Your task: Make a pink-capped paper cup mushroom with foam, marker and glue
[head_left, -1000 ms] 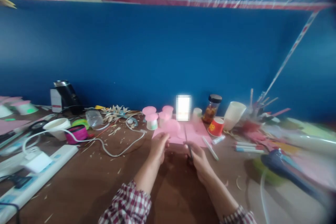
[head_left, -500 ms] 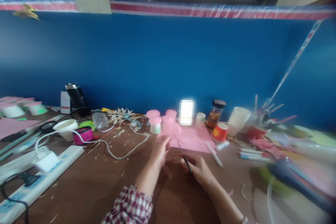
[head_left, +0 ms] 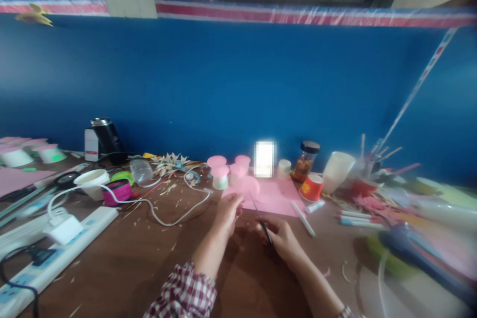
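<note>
My left hand point(head_left: 228, 211) is closed, pinching the near edge of a round pink paper disc point(head_left: 247, 186) between thumb and fingers. In my right hand point(head_left: 279, 238) is a slim dark-handled tool point(head_left: 265, 231) with a thin metallic tip; its exact kind is too blurred to tell. That tip points up and away, close to the disc's right edge. Behind the disc lies a pink paper sheet point(head_left: 279, 198). Just beyond my left hand stand small white cups point(head_left: 220, 180) topped with pink discs.
A white marker point(head_left: 303, 218) lies by the sheet's right corner. Further right are a red paper cup point(head_left: 312, 188), a dark-lidded jar point(head_left: 306, 161) and a translucent cup point(head_left: 337, 171). A white cable point(head_left: 160, 218) and a power strip point(head_left: 74, 253) lie to the left.
The pink disc has shifted slightly to the right and its face shows a little differently. Both hands keep nearly the same place and grip.
</note>
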A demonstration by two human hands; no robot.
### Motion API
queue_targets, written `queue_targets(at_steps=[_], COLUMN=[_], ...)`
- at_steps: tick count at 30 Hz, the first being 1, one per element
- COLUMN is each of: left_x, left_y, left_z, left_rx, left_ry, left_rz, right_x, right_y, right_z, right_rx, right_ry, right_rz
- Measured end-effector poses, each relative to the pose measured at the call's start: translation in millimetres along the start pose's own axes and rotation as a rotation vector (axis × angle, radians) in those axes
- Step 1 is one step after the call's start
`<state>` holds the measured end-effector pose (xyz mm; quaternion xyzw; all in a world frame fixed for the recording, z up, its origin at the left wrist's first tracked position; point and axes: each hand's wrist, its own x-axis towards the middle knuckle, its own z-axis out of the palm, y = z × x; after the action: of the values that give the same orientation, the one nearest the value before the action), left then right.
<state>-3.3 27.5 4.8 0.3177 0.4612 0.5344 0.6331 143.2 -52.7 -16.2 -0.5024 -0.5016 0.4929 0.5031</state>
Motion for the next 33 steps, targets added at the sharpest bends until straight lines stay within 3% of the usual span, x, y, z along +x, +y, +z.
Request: queue_targets(at_steps=[33], left_x=[-1.8], left_y=[-2.2], left_z=[1.4], left_rx=[0.046], left_ry=[-0.051], left_rz=[0.004], right_x=[0.7], right_y=[-1.1], right_z=[1.2], right_rx=[-0.052], right_ry=[0.036], right_rz=[0.01])
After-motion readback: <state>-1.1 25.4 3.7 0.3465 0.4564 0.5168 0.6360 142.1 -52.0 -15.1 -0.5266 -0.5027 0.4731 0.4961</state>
